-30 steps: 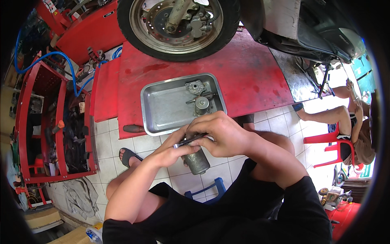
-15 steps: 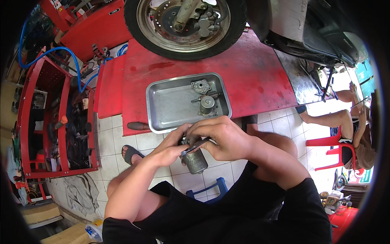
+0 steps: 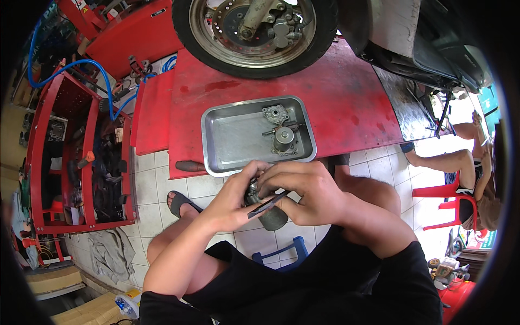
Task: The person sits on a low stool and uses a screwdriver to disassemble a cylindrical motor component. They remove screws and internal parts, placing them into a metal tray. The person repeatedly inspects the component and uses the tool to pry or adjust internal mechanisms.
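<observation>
In front of the tray my left hand is closed around a grey metal part with a cylindrical body, like a small motor. My right hand bends its fingers over the part's upper end. A dark, thin, flat tool slants between my left thumb and my right fingers, and its right end disappears into the right hand. The fingers hide the spot where it meets the part. Just beyond, a steel tray holds a cast metal cover and a second part with a round can.
The tray rests on a red lift platform beneath a scooter's front wheel. A dark-handled tool lies left of the tray. A red tool cart stands left, a blue stool below my hands. Another person sits at right.
The cylindrical part has tilted and is more covered by my hands. The dark tool has shifted slightly down and right. The whole view has moved a little, so the surroundings sit further right.
</observation>
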{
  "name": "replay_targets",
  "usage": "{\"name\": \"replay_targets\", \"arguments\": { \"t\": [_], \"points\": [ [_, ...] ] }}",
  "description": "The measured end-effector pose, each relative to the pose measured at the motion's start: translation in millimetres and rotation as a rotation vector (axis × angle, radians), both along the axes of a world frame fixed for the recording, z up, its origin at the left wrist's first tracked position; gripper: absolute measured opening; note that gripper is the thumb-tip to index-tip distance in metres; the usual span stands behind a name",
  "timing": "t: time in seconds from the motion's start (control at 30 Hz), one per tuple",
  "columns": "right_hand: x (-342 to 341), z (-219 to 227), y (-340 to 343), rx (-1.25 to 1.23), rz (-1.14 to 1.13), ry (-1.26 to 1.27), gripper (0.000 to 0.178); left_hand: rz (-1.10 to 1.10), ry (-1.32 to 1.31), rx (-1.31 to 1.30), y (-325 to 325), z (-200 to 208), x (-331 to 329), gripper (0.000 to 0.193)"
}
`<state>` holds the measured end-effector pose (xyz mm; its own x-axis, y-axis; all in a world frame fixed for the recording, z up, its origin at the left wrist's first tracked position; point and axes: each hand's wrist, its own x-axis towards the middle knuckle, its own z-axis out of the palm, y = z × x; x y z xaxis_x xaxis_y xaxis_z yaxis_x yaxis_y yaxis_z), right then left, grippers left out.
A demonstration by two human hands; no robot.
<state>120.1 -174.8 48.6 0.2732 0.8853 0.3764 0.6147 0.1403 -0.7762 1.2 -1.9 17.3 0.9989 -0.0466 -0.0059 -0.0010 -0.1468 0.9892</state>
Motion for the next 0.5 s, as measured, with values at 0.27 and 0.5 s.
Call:
{"name": "replay_targets", "arguments": {
  "t": [0.27,0.5],
  "points": [
    [-0.8,2.3,0.6,-0.072,-0.016,0.021,0.018,-0.032,0.003,0.083,2.3,-0.1,-0.2,0.060],
    [-4.9,4.7,-2.2,-0.139,-0.107,-0.007,0.019,-0.058,-0.009,0.081,1.1,2.2,1.5,0.056]
  ]
}}
